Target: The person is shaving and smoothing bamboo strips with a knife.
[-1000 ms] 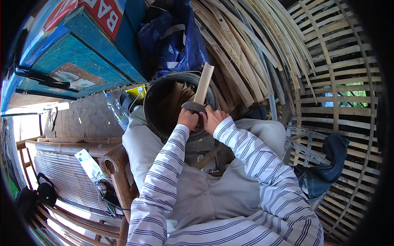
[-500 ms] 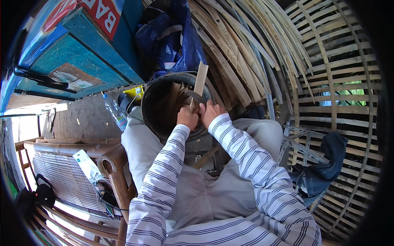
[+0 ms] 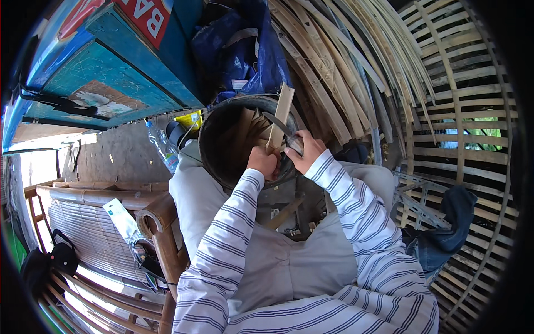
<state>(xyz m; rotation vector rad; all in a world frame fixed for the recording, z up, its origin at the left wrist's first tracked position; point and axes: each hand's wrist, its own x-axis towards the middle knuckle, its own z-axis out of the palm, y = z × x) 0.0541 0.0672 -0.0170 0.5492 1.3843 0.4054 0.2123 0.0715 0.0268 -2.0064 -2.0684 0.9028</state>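
Observation:
Over a dark round tub (image 3: 208, 158) between my knees, my left hand (image 3: 263, 163) is closed round the lower end of a pale bamboo strip (image 3: 284, 106). The strip stands up at a slant, its top leaning a little right. My right hand (image 3: 307, 154) grips the handle of a knife (image 3: 278, 123). The dark curved blade points up and left and lies against or close beside the strip; whether it touches I cannot tell. Shavings or offcuts (image 3: 250, 125) of light wood sit inside the tub.
Long bamboo slats (image 3: 328, 72) lie in a pile beyond the tub on the right. A blue tarp bag (image 3: 267, 61), a blue cabinet (image 3: 128, 72) and a plastic bottle (image 3: 161, 145) are ahead and left. A bamboo bench (image 3: 100, 195) stands left; dark cloth (image 3: 450, 228) hangs at right.
My right hand and the knife have drawn away from the left hand, to the right, so the handle shows. The view has also shifted slightly.

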